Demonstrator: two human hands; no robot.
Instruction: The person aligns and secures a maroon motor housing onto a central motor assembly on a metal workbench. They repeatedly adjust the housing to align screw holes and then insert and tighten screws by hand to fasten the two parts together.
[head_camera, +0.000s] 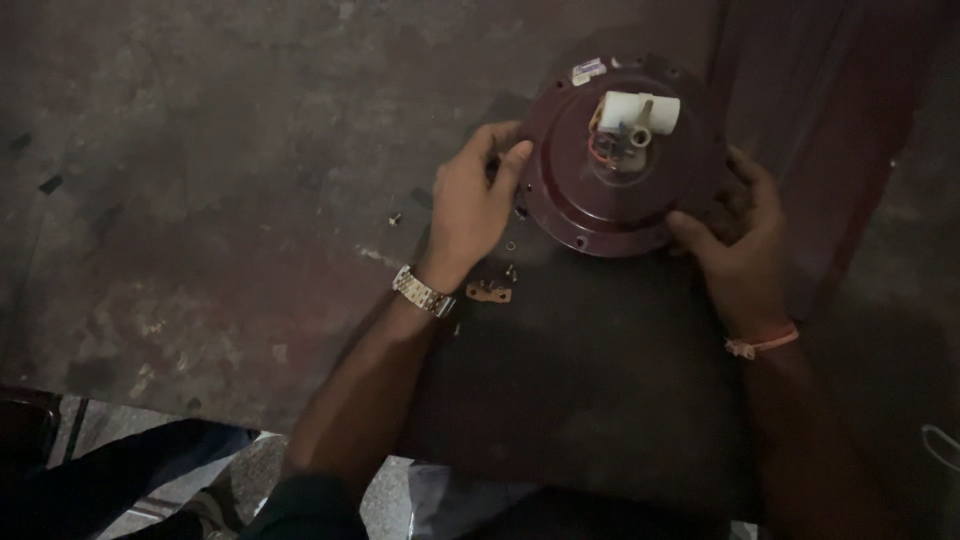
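Note:
A round maroon fan motor housing (585, 195) lies on a dark mat (580, 370), with a white plastic block (637, 110) and coloured wires at its hub. My left hand (473, 205), with a metal watch at the wrist, grips the housing's left rim. Its right rim is held by my right hand (735, 235), which wears a pink thread band. A small copper-coloured bracket (488, 292) and loose screws (511, 268) lie just below the left hand.
The stained concrete floor (200, 180) spreads to the left, with one screw (395, 217) on it. A dark maroon fan blade (810, 110) runs along the right. My trouser leg (130, 480) shows at bottom left.

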